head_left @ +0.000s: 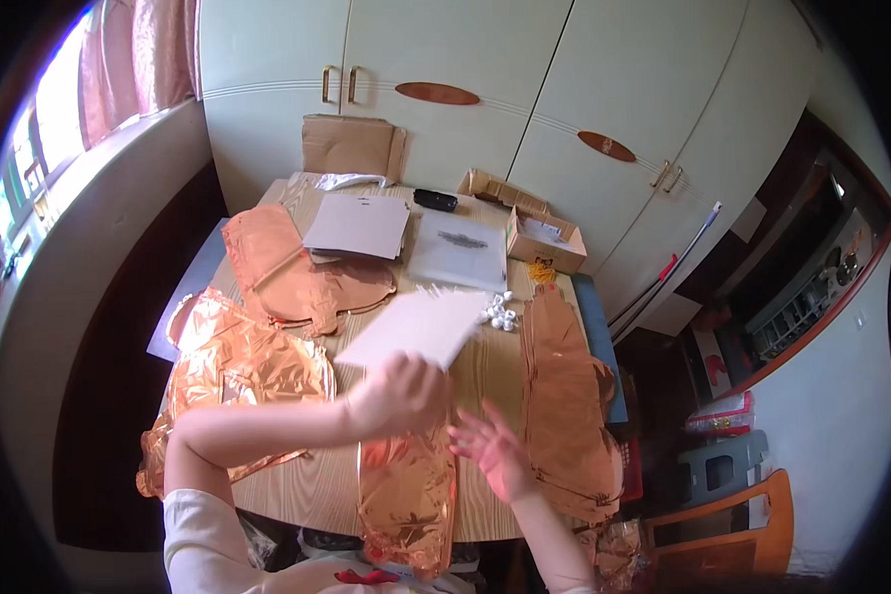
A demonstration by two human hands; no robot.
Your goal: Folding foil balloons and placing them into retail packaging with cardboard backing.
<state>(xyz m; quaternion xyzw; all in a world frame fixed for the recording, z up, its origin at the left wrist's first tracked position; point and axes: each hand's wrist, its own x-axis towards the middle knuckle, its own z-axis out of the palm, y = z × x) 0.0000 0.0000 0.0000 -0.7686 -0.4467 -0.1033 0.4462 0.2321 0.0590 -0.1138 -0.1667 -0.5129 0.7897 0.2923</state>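
My left hand (401, 396) is closed at the near edge of a pale, flat card (421, 329), which it holds tilted above the table. To its right, my right hand (495, 453) is open with its fingers spread, holding nothing. Below both hands, a flat copper-coloured foil balloon (406, 500) lies over the table's near edge. More flat copper foil balloons (238, 366) are heaped on the left. A layered pile of matte copper balloons (564, 396) lies to the right. Small white rolls (502, 312) sit just beyond the card.
Farther back on the wooden table (302, 490) are a stack of grey cards (356, 223), a clear plastic sheet or bag (457, 262), a black tray (436, 200) and an open cardboard box (544, 243). A yellow bundle (542, 272) lies beside the box. A wooden chair (762, 535) stands at right.
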